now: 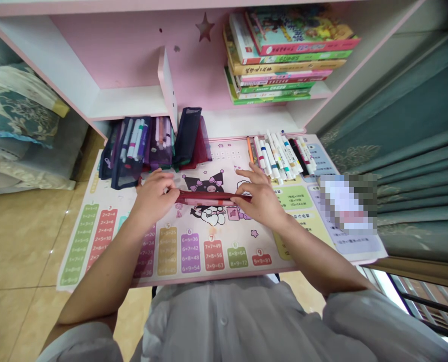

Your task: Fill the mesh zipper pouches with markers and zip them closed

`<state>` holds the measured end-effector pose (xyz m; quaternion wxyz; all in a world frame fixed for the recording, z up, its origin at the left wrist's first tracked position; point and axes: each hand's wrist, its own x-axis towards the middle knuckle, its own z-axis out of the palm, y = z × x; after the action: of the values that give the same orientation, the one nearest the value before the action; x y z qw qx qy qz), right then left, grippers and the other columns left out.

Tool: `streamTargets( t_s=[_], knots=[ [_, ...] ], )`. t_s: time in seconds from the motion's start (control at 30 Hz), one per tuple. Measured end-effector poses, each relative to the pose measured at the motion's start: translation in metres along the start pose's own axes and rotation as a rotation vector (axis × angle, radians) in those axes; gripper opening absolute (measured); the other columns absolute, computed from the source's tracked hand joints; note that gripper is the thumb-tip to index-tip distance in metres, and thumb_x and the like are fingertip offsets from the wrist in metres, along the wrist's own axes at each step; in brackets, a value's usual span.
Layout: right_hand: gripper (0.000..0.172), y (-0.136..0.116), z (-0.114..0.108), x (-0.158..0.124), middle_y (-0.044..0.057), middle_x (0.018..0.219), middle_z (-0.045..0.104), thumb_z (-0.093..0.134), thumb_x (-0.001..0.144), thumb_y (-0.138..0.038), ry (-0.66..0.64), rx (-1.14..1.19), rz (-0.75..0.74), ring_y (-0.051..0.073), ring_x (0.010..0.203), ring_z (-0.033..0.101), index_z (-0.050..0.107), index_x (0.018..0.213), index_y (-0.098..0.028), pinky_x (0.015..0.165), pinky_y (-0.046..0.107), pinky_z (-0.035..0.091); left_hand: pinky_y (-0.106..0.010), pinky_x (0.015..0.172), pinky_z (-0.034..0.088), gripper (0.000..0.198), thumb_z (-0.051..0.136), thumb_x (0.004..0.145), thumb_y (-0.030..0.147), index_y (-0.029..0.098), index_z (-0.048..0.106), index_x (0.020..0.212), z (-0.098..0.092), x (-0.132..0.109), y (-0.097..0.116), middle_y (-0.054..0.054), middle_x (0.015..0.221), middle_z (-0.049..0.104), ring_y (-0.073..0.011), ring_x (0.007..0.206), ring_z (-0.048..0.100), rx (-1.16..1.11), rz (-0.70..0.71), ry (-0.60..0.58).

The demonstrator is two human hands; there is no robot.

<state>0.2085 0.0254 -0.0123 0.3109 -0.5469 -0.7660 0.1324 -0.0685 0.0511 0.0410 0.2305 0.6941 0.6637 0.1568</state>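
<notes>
While the left hand curls its fingers over one end of a flat red pouch on a multiplication mat, the right hand pinches the other; both hands hide the pouch's ends, and a pixelated patch obscures something nearby.

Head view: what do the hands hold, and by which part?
A dark red pouch, held at both ends by the left hand and the right hand.

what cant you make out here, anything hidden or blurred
Head view:
The pixelated patch on the multiplication desk mat blurs whatever lies there.
The left hand and right hand cover both ends of the maroon pouch.
The marker pile has labels too small to read.
The left edge cuts off the patterned pillow.
</notes>
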Motion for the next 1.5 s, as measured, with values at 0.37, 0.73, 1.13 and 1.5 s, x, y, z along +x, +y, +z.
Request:
streamTargets(
  t_s=[0.37, 0.73, 1.13, 1.5],
  knots=[
    [0.015, 0.000, -0.003, 0.001, 0.008, 0.134, 0.064, 0.071, 0.077, -0.024, -0.009, -0.002, 0.029, 0.041, 0.145, 0.037, 0.064, 0.064, -0.021, 0.112, 0.068, 0.032, -0.041, 0.110, 0.043, 0.016, 0.050, 0.073, 0.024, 0.022, 0.055, 0.058, -0.007, 0.002, -0.001, -0.004, 0.114, 0.072, -0.0276, 0.126, 0.057, -0.004, 0.017, 0.030],
    [0.016, 0.002, -0.006, 0.002, 0.007, 0.136, 0.063, 0.071, 0.077, -0.024, -0.010, -0.014, 0.055, 0.041, 0.145, 0.036, 0.063, 0.064, -0.022, 0.109, 0.071, 0.032, -0.037, 0.100, 0.048, 0.016, 0.050, 0.073, 0.025, 0.022, 0.052, 0.057, -0.010, 0.000, -0.003, -0.004, 0.115, 0.071, -0.0277, 0.118, 0.062, 0.006, -0.010, 0.052],
    [0.015, 0.002, -0.008, 0.002, 0.006, 0.135, 0.064, 0.070, 0.077, -0.024, -0.013, -0.012, 0.069, 0.042, 0.145, 0.036, 0.063, 0.063, -0.022, 0.108, 0.073, 0.031, -0.038, 0.095, 0.050, 0.018, 0.051, 0.075, 0.020, 0.023, 0.051, 0.057, -0.011, 0.001, -0.004, -0.002, 0.105, 0.073, -0.0276, 0.111, 0.064, 0.033, 0.003, 0.059],
    [0.013, 0.014, -0.007, 0.005, 0.009, 0.131, 0.064, 0.066, 0.087, -0.028, 0.059, 0.154, -0.057, 0.033, 0.148, 0.033, 0.071, 0.076, -0.023, 0.118, 0.058, 0.035, -0.056, 0.117, 0.034, 0.020, 0.065, 0.085, 0.038, 0.020, 0.069, 0.093, 0.011, -0.024, 0.012, -0.013, 0.130, 0.063, -0.0360, 0.140, 0.042, 0.129, 0.295, 0.250]
  ],
)
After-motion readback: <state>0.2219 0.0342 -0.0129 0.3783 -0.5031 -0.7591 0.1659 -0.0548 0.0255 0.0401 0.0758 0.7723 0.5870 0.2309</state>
